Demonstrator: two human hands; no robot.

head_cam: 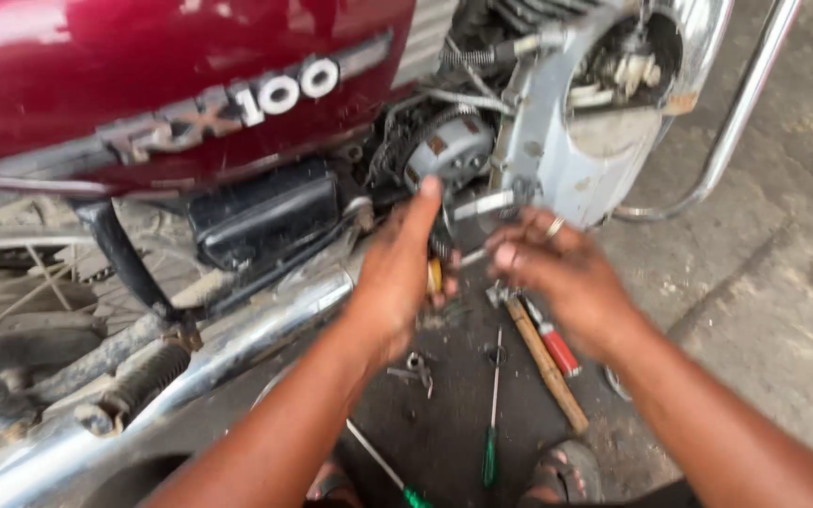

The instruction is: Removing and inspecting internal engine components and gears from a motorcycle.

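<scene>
Two hands reach toward the motorcycle engine [454,155]: the left hand [402,273] stretches its fingers at it, closed around a small yellowish object [435,276], while the right hand [557,273], blurred, hovers half-curled above a wooden-handled hammer [548,367].

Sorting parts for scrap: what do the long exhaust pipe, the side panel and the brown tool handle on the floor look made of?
Exhaust pipe: likely chromed steel, mirror-bright and reflective, though dusty.
Side panel: glossy maroon paint with highlights; whether metal or plastic lies beneath is unclear.
Tool handle: probably wood, matte brown and worn.
</scene>
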